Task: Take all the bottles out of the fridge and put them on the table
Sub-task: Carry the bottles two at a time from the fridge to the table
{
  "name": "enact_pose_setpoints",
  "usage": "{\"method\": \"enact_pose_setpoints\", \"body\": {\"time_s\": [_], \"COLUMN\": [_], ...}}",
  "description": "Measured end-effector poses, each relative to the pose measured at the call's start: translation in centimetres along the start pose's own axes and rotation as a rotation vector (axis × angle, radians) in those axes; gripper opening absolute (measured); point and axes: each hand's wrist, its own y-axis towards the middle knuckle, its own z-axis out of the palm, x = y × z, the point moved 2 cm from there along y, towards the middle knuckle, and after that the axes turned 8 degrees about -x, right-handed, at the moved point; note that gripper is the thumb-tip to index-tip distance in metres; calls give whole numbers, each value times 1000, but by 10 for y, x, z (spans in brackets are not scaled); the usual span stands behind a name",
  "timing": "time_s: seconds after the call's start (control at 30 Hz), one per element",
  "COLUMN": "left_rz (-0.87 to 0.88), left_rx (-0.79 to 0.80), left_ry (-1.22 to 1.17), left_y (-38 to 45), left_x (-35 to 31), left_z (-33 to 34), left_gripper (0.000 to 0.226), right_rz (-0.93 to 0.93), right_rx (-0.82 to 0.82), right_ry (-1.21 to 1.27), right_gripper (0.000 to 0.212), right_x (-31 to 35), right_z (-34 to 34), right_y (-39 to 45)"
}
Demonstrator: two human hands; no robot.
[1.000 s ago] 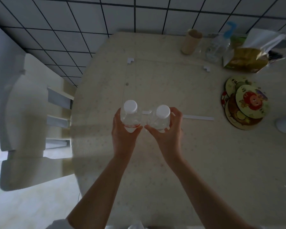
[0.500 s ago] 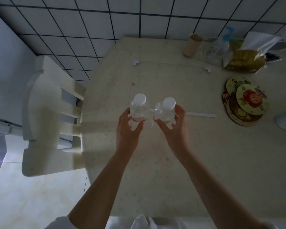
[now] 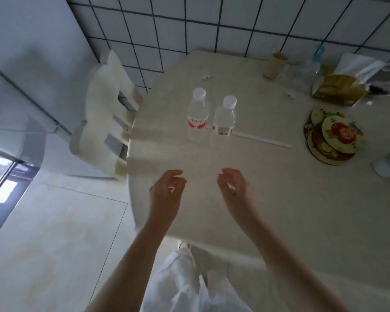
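Both our left hand (image 3: 167,190) and right hand (image 3: 233,188) hang empty, fingers loosely curled. Two clear plastic bottles with white caps (image 3: 198,113) (image 3: 223,119) stand upright, just beside each other, on the beige speckled worktop (image 3: 279,199). We should turn to the fridge without brushing them.

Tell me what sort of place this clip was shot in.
Probably a home kitchen or dining corner: a tiled wall, a pale dining table with a cream chair, and picture coasters.

white-capped bottles (image 3: 197,113), red labels (image 3: 196,123)
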Motion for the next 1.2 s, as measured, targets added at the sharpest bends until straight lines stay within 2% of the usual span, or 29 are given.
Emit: {"method": "enact_pose_setpoints", "body": {"time_s": [0.2,0.37,0.5,0.63,0.87,1.2], "left_rz": [-194,-254,-246,-285,-455,-571], "left_rx": [-66,-72,9,-92,-364,-545], "left_ry": [-21,87,210,205,69,48], "left_y": [-135,-223,-277,-313,-379,-434], "left_x": [11,24,47,69,123,206], "left_z": [-56,-104,-144,-190,-304,-466], "left_gripper": [23,21,19,21,23,21], "right_rz": [-23,-84,-148,-196,-360,-426], "right_rx": [422,606,760,903,1074,1191], "right_ry": [-89,-119,-160,-192,-280,-277], "right_gripper": [26,26,26,30,35,35], "right_x": [-16,-15,-10,1,49,118], "right_z": [-29,-39,-24,1,81,196], "right_y": [-99,-171,-226,-278,-375,-511]}}
